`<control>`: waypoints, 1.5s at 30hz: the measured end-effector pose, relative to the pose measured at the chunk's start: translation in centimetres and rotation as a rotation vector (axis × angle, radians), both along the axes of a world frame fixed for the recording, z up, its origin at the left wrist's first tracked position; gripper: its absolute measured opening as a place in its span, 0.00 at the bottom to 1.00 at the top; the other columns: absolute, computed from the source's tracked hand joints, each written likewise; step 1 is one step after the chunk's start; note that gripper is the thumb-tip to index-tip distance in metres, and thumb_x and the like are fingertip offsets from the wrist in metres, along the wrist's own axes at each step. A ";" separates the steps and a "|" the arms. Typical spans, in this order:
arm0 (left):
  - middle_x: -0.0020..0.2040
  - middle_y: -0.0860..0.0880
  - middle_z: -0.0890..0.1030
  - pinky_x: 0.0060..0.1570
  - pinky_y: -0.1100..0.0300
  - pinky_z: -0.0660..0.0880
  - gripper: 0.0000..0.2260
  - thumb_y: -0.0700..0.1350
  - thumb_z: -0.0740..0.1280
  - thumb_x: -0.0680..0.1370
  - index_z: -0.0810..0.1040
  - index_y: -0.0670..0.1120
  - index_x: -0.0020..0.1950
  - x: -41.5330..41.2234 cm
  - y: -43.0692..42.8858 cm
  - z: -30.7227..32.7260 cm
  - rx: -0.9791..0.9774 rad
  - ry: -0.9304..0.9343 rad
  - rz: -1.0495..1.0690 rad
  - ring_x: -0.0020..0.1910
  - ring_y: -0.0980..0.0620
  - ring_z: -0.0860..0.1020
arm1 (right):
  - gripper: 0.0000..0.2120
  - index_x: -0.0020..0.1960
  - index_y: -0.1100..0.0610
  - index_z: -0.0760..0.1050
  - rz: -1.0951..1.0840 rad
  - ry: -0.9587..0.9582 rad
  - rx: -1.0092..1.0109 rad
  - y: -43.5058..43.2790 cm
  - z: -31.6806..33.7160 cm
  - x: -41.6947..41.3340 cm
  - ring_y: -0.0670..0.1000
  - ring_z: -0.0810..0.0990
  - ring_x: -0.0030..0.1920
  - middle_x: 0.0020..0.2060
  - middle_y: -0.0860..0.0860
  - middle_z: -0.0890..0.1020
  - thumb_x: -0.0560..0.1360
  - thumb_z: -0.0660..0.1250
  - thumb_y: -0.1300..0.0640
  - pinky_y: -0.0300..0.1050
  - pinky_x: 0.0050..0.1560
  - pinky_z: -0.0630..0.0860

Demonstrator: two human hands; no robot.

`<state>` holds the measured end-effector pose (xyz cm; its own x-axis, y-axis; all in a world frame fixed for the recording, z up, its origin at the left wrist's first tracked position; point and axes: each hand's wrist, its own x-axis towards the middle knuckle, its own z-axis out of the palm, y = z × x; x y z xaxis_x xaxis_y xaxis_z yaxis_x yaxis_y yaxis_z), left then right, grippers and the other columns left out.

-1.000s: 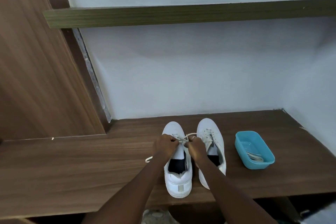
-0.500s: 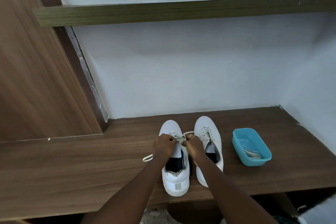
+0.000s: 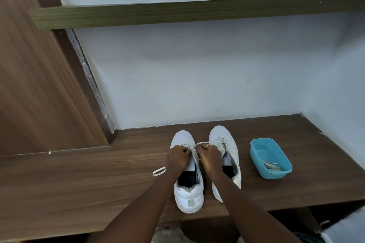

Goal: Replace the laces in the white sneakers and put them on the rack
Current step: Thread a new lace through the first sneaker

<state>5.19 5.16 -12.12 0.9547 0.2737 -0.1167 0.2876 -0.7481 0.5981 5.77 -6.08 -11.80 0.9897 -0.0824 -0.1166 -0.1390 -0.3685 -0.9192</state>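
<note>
Partway done: left hand (image 3: 176,157) and right hand (image 3: 207,155), each grip pinching the lace (image 3: 159,171) over the near sneaker (image 3: 188,197) on the tabletop (image 3: 98,173). Other sneaker (image 3: 227,140) beside it; racking yet to do.

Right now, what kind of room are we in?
Probably a home shoe-storage nook: white lace-up sneakers sit on a brown wooden shelf, a darker wooden shelf runs above, against a pale wall.

You see white sneakers (image 3: 188,193) with dark insides, a turquoise tub (image 3: 270,158), and a brown wood-grain tabletop (image 3: 88,183).
</note>
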 end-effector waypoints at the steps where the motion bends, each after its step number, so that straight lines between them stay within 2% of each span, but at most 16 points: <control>1: 0.42 0.44 0.81 0.37 0.60 0.66 0.15 0.48 0.61 0.79 0.79 0.45 0.36 0.0 0.0 0.0 0.000 -0.002 0.002 0.42 0.47 0.78 | 0.17 0.27 0.59 0.67 -0.043 0.006 -0.028 0.0 0.1 0.1 0.50 0.66 0.28 0.24 0.53 0.70 0.74 0.65 0.59 0.43 0.33 0.64; 5: 0.47 0.45 0.83 0.43 0.59 0.69 0.11 0.46 0.62 0.78 0.83 0.43 0.47 0.0 0.0 -0.3 -0.042 -0.025 0.007 0.48 0.46 0.79 | 0.15 0.28 0.59 0.67 -0.042 0.057 -0.217 -0.5 1.5 0.4 0.52 0.71 0.33 0.26 0.54 0.71 0.73 0.60 0.64 0.44 0.37 0.67; 7: 0.48 0.45 0.83 0.44 0.58 0.70 0.12 0.45 0.61 0.79 0.82 0.42 0.48 0.0 0.0 -0.3 -0.042 -0.025 -0.002 0.49 0.46 0.78 | 0.08 0.41 0.64 0.75 0.115 0.055 -0.460 -0.8 2.1 0.2 0.53 0.78 0.42 0.38 0.56 0.79 0.75 0.60 0.63 0.43 0.40 0.69; 8: 0.48 0.44 0.82 0.44 0.57 0.70 0.12 0.45 0.60 0.79 0.82 0.41 0.48 0.0 0.0 -0.3 -0.041 -0.025 -0.006 0.49 0.46 0.78 | 0.08 0.48 0.64 0.76 0.190 0.047 -0.576 -0.9 2.4 -0.1 0.55 0.79 0.48 0.46 0.57 0.80 0.76 0.59 0.63 0.43 0.43 0.71; 10: 0.50 0.43 0.82 0.46 0.57 0.70 0.12 0.44 0.59 0.79 0.81 0.40 0.49 0.0 -0.2 -0.4 -0.040 -0.023 -0.009 0.50 0.45 0.78 | 0.10 0.55 0.63 0.75 0.285 0.020 -0.680 -0.8 2.2 -0.2 0.57 0.79 0.55 0.53 0.57 0.80 0.77 0.58 0.62 0.45 0.50 0.74; 18: 0.50 0.40 0.80 0.46 0.56 0.67 0.13 0.41 0.56 0.80 0.78 0.37 0.48 -0.1 -0.3 -0.6 -0.024 -0.030 -0.040 0.51 0.44 0.76 | 0.11 0.54 0.63 0.79 0.196 0.056 -0.388 0.2 1.3 0.2 0.55 0.78 0.56 0.52 0.57 0.81 0.78 0.60 0.61 0.41 0.52 0.70; 20: 0.50 0.41 0.81 0.47 0.56 0.68 0.12 0.42 0.57 0.80 0.78 0.38 0.48 -0.1 -0.2 -0.5 -0.027 -0.024 -0.051 0.51 0.44 0.76 | 0.05 0.46 0.58 0.79 0.144 0.104 -0.245 0.4 0.9 0.4 0.54 0.80 0.51 0.48 0.57 0.83 0.77 0.65 0.59 0.43 0.54 0.72; 22: 0.51 0.42 0.81 0.49 0.55 0.70 0.12 0.42 0.57 0.80 0.79 0.39 0.50 -0.1 -0.1 -0.5 -0.025 -0.017 -0.066 0.52 0.45 0.77 | 0.10 0.35 0.52 0.75 0.115 0.117 -0.170 0.4 0.8 0.6 0.52 0.79 0.44 0.38 0.53 0.82 0.75 0.68 0.60 0.43 0.50 0.74; 24: 0.53 0.44 0.81 0.51 0.55 0.71 0.12 0.42 0.58 0.79 0.80 0.42 0.53 -0.2 0.1 -0.5 -0.035 -0.017 -0.084 0.53 0.45 0.77 | 0.12 0.33 0.54 0.73 0.092 0.108 -0.141 0.4 1.0 0.5 0.50 0.77 0.41 0.34 0.52 0.79 0.74 0.68 0.62 0.39 0.41 0.71; 28: 0.54 0.46 0.81 0.53 0.55 0.73 0.12 0.43 0.61 0.76 0.80 0.46 0.56 -0.6 0.5 -0.6 -0.055 -0.019 -0.091 0.55 0.48 0.77 | 0.07 0.38 0.58 0.75 0.073 0.094 -0.183 0.9 1.6 0.6 0.50 0.76 0.43 0.43 0.55 0.82 0.74 0.64 0.65 0.38 0.41 0.67; 32: 0.53 0.49 0.82 0.51 0.56 0.73 0.11 0.46 0.62 0.76 0.81 0.49 0.54 -0.7 0.8 -0.5 -0.049 -0.041 -0.058 0.54 0.49 0.78 | 0.10 0.35 0.59 0.68 -0.022 0.094 -0.199 0.5 1.8 0.8 0.56 0.77 0.44 0.39 0.57 0.79 0.75 0.57 0.66 0.46 0.42 0.69; 34: 0.53 0.50 0.82 0.50 0.57 0.73 0.11 0.47 0.63 0.75 0.81 0.51 0.55 -0.8 0.9 -0.5 -0.028 -0.045 -0.047 0.54 0.49 0.78 | 0.09 0.37 0.60 0.69 -0.066 0.090 -0.206 -0.1 1.9 1.1 0.56 0.76 0.45 0.41 0.58 0.77 0.75 0.57 0.65 0.45 0.42 0.68; 36: 0.54 0.51 0.81 0.50 0.57 0.72 0.11 0.48 0.63 0.76 0.81 0.51 0.55 -0.8 0.9 -0.5 -0.017 -0.044 -0.036 0.54 0.49 0.77 | 0.10 0.35 0.59 0.68 -0.126 0.065 -0.174 -0.7 2.1 1.6 0.56 0.76 0.44 0.41 0.60 0.79 0.75 0.58 0.65 0.50 0.44 0.73; 39: 0.55 0.51 0.81 0.51 0.58 0.72 0.11 0.48 0.62 0.77 0.80 0.52 0.55 -0.9 0.8 -0.5 -0.010 -0.060 -0.028 0.54 0.50 0.77 | 0.11 0.35 0.59 0.66 -0.217 0.025 -0.138 -1.8 3.0 2.0 0.56 0.77 0.43 0.38 0.58 0.78 0.76 0.58 0.64 0.46 0.42 0.70; 42: 0.54 0.51 0.81 0.50 0.59 0.72 0.11 0.49 0.63 0.77 0.80 0.52 0.56 -1.0 0.9 -0.6 -0.012 -0.070 -0.017 0.54 0.50 0.78 | 0.07 0.47 0.66 0.72 -0.336 -0.022 -0.133 -3.3 4.3 2.1 0.61 0.78 0.51 0.46 0.62 0.79 0.78 0.58 0.63 0.47 0.45 0.68; 45: 0.54 0.51 0.82 0.52 0.57 0.74 0.09 0.49 0.64 0.76 0.81 0.52 0.54 -1.0 1.1 -0.7 -0.042 -0.069 -0.014 0.54 0.50 0.78 | 0.12 0.55 0.69 0.71 -0.486 -0.046 -0.157 -4.8 5.1 2.2 0.62 0.78 0.53 0.51 0.64 0.79 0.79 0.58 0.60 0.45 0.47 0.70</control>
